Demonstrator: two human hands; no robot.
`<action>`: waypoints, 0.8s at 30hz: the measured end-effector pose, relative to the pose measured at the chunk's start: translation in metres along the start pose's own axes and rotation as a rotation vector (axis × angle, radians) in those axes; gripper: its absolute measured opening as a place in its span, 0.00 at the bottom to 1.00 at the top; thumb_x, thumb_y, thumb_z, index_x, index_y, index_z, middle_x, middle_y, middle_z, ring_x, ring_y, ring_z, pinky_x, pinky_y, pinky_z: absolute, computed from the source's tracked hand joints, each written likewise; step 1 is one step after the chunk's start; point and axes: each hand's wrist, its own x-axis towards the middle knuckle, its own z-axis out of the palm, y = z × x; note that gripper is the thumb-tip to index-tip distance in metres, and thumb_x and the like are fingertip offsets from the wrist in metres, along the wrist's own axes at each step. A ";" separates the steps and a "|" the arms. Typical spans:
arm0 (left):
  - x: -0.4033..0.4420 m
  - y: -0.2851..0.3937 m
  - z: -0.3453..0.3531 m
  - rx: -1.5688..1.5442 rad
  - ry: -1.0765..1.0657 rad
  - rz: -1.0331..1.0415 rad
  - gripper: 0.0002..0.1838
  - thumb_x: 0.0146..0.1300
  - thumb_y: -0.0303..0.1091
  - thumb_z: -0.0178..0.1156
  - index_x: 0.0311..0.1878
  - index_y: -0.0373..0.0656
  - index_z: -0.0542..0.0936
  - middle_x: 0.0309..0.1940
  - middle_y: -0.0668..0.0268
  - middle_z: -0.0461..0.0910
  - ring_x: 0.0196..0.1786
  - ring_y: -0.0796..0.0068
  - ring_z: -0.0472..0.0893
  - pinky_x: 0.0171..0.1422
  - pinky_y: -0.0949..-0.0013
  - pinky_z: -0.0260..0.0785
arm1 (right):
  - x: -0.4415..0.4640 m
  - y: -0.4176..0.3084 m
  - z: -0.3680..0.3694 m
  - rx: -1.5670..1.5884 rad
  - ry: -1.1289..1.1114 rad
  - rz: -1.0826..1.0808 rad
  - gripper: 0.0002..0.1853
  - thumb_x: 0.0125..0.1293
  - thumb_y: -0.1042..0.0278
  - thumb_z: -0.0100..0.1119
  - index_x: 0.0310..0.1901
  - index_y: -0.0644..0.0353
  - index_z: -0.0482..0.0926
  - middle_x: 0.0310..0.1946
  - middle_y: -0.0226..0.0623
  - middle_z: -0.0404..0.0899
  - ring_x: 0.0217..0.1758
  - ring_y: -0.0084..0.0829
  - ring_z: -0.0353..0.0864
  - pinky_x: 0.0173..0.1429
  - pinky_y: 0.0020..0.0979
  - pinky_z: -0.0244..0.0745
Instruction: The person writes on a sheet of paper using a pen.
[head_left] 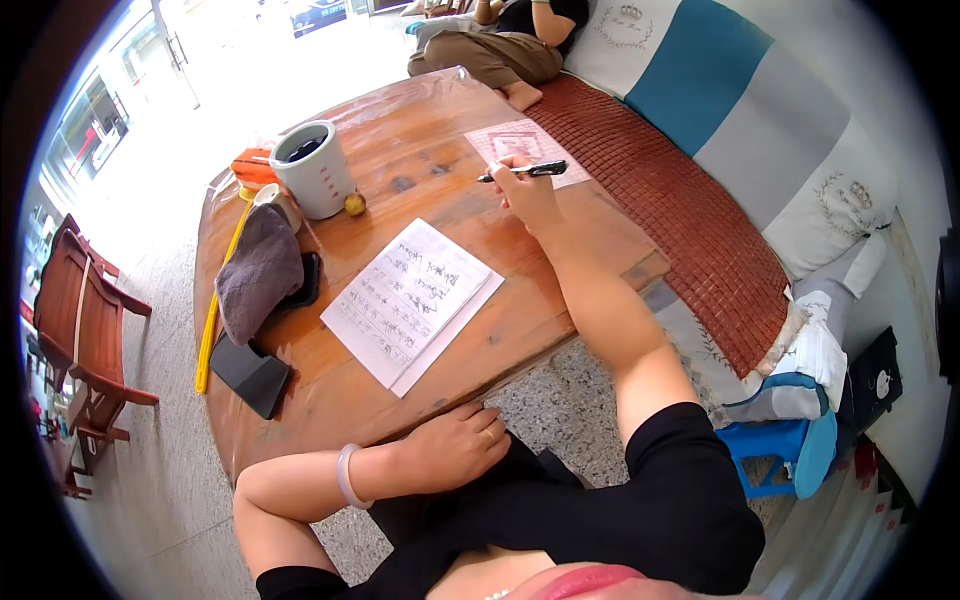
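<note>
My right hand [522, 197] is closed around a black pen [550, 168], held nearly level above the table, beside a pink printed sheet [508, 140]. My left hand [458, 448] lies at the near table edge, its fingers loosely curled together and nothing visible in them. It wears a ring, and a pale bangle [347, 476] circles the wrist. Between my hands and the cup lie white sheets of paper [410, 300], stacked slightly askew and covered with handwritten lines.
On the wooden table [440, 195] stand a white cup [318, 180] with dark contents, a small round brownish item [355, 204], a grey cloth [260, 268], a black phone-like object [250, 375] and a yellow rod [212, 325]. Another person [490, 55] sits on the cushioned bench [640, 180]. A wooden chair [85, 305] stands left.
</note>
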 end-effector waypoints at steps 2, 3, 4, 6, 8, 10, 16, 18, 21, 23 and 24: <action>0.001 -0.003 -0.007 0.075 0.157 -0.002 0.17 0.61 0.33 0.54 0.51 0.37 0.80 0.53 0.54 0.79 0.63 0.55 0.75 0.69 0.55 0.65 | 0.000 -0.001 -0.003 -0.043 -0.023 0.027 0.12 0.65 0.60 0.60 0.34 0.62 0.81 0.21 0.29 0.75 0.21 0.18 0.72 0.22 0.23 0.69; 0.002 -0.004 -0.012 0.114 0.236 0.001 0.18 0.61 0.33 0.53 0.52 0.37 0.80 0.56 0.53 0.78 0.65 0.54 0.73 0.71 0.53 0.63 | 0.001 -0.001 -0.004 -0.046 -0.031 0.023 0.13 0.65 0.60 0.60 0.33 0.62 0.81 0.20 0.29 0.75 0.20 0.18 0.71 0.22 0.23 0.69; 0.001 -0.002 -0.020 0.161 0.245 -0.029 0.19 0.62 0.33 0.53 0.56 0.39 0.78 0.60 0.54 0.76 0.68 0.53 0.70 0.74 0.49 0.58 | 0.000 -0.002 -0.005 -0.053 -0.040 0.023 0.13 0.65 0.60 0.59 0.32 0.62 0.81 0.20 0.28 0.74 0.20 0.18 0.71 0.22 0.23 0.69; 0.000 -0.003 -0.024 0.175 0.323 -0.126 0.21 0.63 0.33 0.52 0.59 0.40 0.77 0.63 0.54 0.73 0.70 0.53 0.68 0.75 0.47 0.56 | -0.002 -0.004 -0.005 -0.067 -0.039 0.037 0.14 0.65 0.59 0.59 0.31 0.62 0.82 0.19 0.27 0.73 0.19 0.18 0.71 0.22 0.23 0.70; -0.001 -0.005 -0.023 0.254 0.323 -0.262 0.27 0.61 0.38 0.57 0.64 0.43 0.73 0.68 0.51 0.68 0.73 0.49 0.65 0.77 0.45 0.52 | -0.002 -0.001 -0.007 -0.075 -0.038 0.022 0.14 0.65 0.59 0.59 0.31 0.62 0.82 0.19 0.27 0.73 0.19 0.18 0.71 0.22 0.23 0.70; -0.002 -0.008 -0.019 0.310 0.307 -0.376 0.31 0.58 0.41 0.62 0.65 0.44 0.72 0.68 0.49 0.67 0.73 0.47 0.64 0.77 0.45 0.52 | 0.000 0.000 -0.007 -0.078 -0.036 0.027 0.14 0.65 0.59 0.60 0.31 0.62 0.82 0.19 0.27 0.72 0.19 0.18 0.71 0.22 0.24 0.70; -0.004 -0.010 -0.001 0.276 0.315 -0.483 0.39 0.52 0.45 0.68 0.68 0.44 0.70 0.66 0.42 0.67 0.72 0.44 0.64 0.76 0.48 0.54 | -0.001 0.008 -0.013 -0.217 -0.075 -0.134 0.14 0.66 0.58 0.59 0.34 0.61 0.82 0.22 0.31 0.75 0.17 0.19 0.71 0.22 0.24 0.69; -0.006 -0.009 0.000 0.271 0.290 -0.478 0.30 0.60 0.40 0.58 0.67 0.43 0.71 0.64 0.38 0.69 0.69 0.43 0.68 0.75 0.49 0.57 | -0.009 -0.007 -0.008 -0.074 -0.012 0.101 0.12 0.68 0.61 0.57 0.35 0.61 0.81 0.22 0.29 0.75 0.18 0.17 0.70 0.23 0.22 0.69; -0.009 -0.012 0.002 0.313 0.295 -0.461 0.26 0.65 0.37 0.50 0.66 0.43 0.72 0.63 0.36 0.71 0.67 0.42 0.71 0.73 0.48 0.59 | -0.019 -0.017 -0.002 0.011 -0.073 0.094 0.12 0.71 0.60 0.55 0.39 0.61 0.80 0.24 0.28 0.75 0.22 0.14 0.71 0.28 0.19 0.72; -0.007 -0.014 0.003 0.317 0.326 -0.464 0.25 0.66 0.36 0.48 0.66 0.43 0.73 0.63 0.35 0.71 0.67 0.41 0.72 0.73 0.47 0.60 | -0.027 -0.031 0.009 0.007 -0.146 0.123 0.13 0.72 0.60 0.55 0.39 0.62 0.80 0.24 0.28 0.76 0.23 0.15 0.72 0.30 0.20 0.73; -0.007 -0.014 0.004 0.308 0.336 -0.465 0.25 0.66 0.37 0.48 0.66 0.43 0.73 0.63 0.35 0.71 0.67 0.41 0.71 0.73 0.47 0.60 | -0.032 -0.038 0.015 0.009 -0.179 0.140 0.13 0.72 0.60 0.54 0.39 0.63 0.80 0.24 0.28 0.76 0.24 0.15 0.72 0.31 0.21 0.74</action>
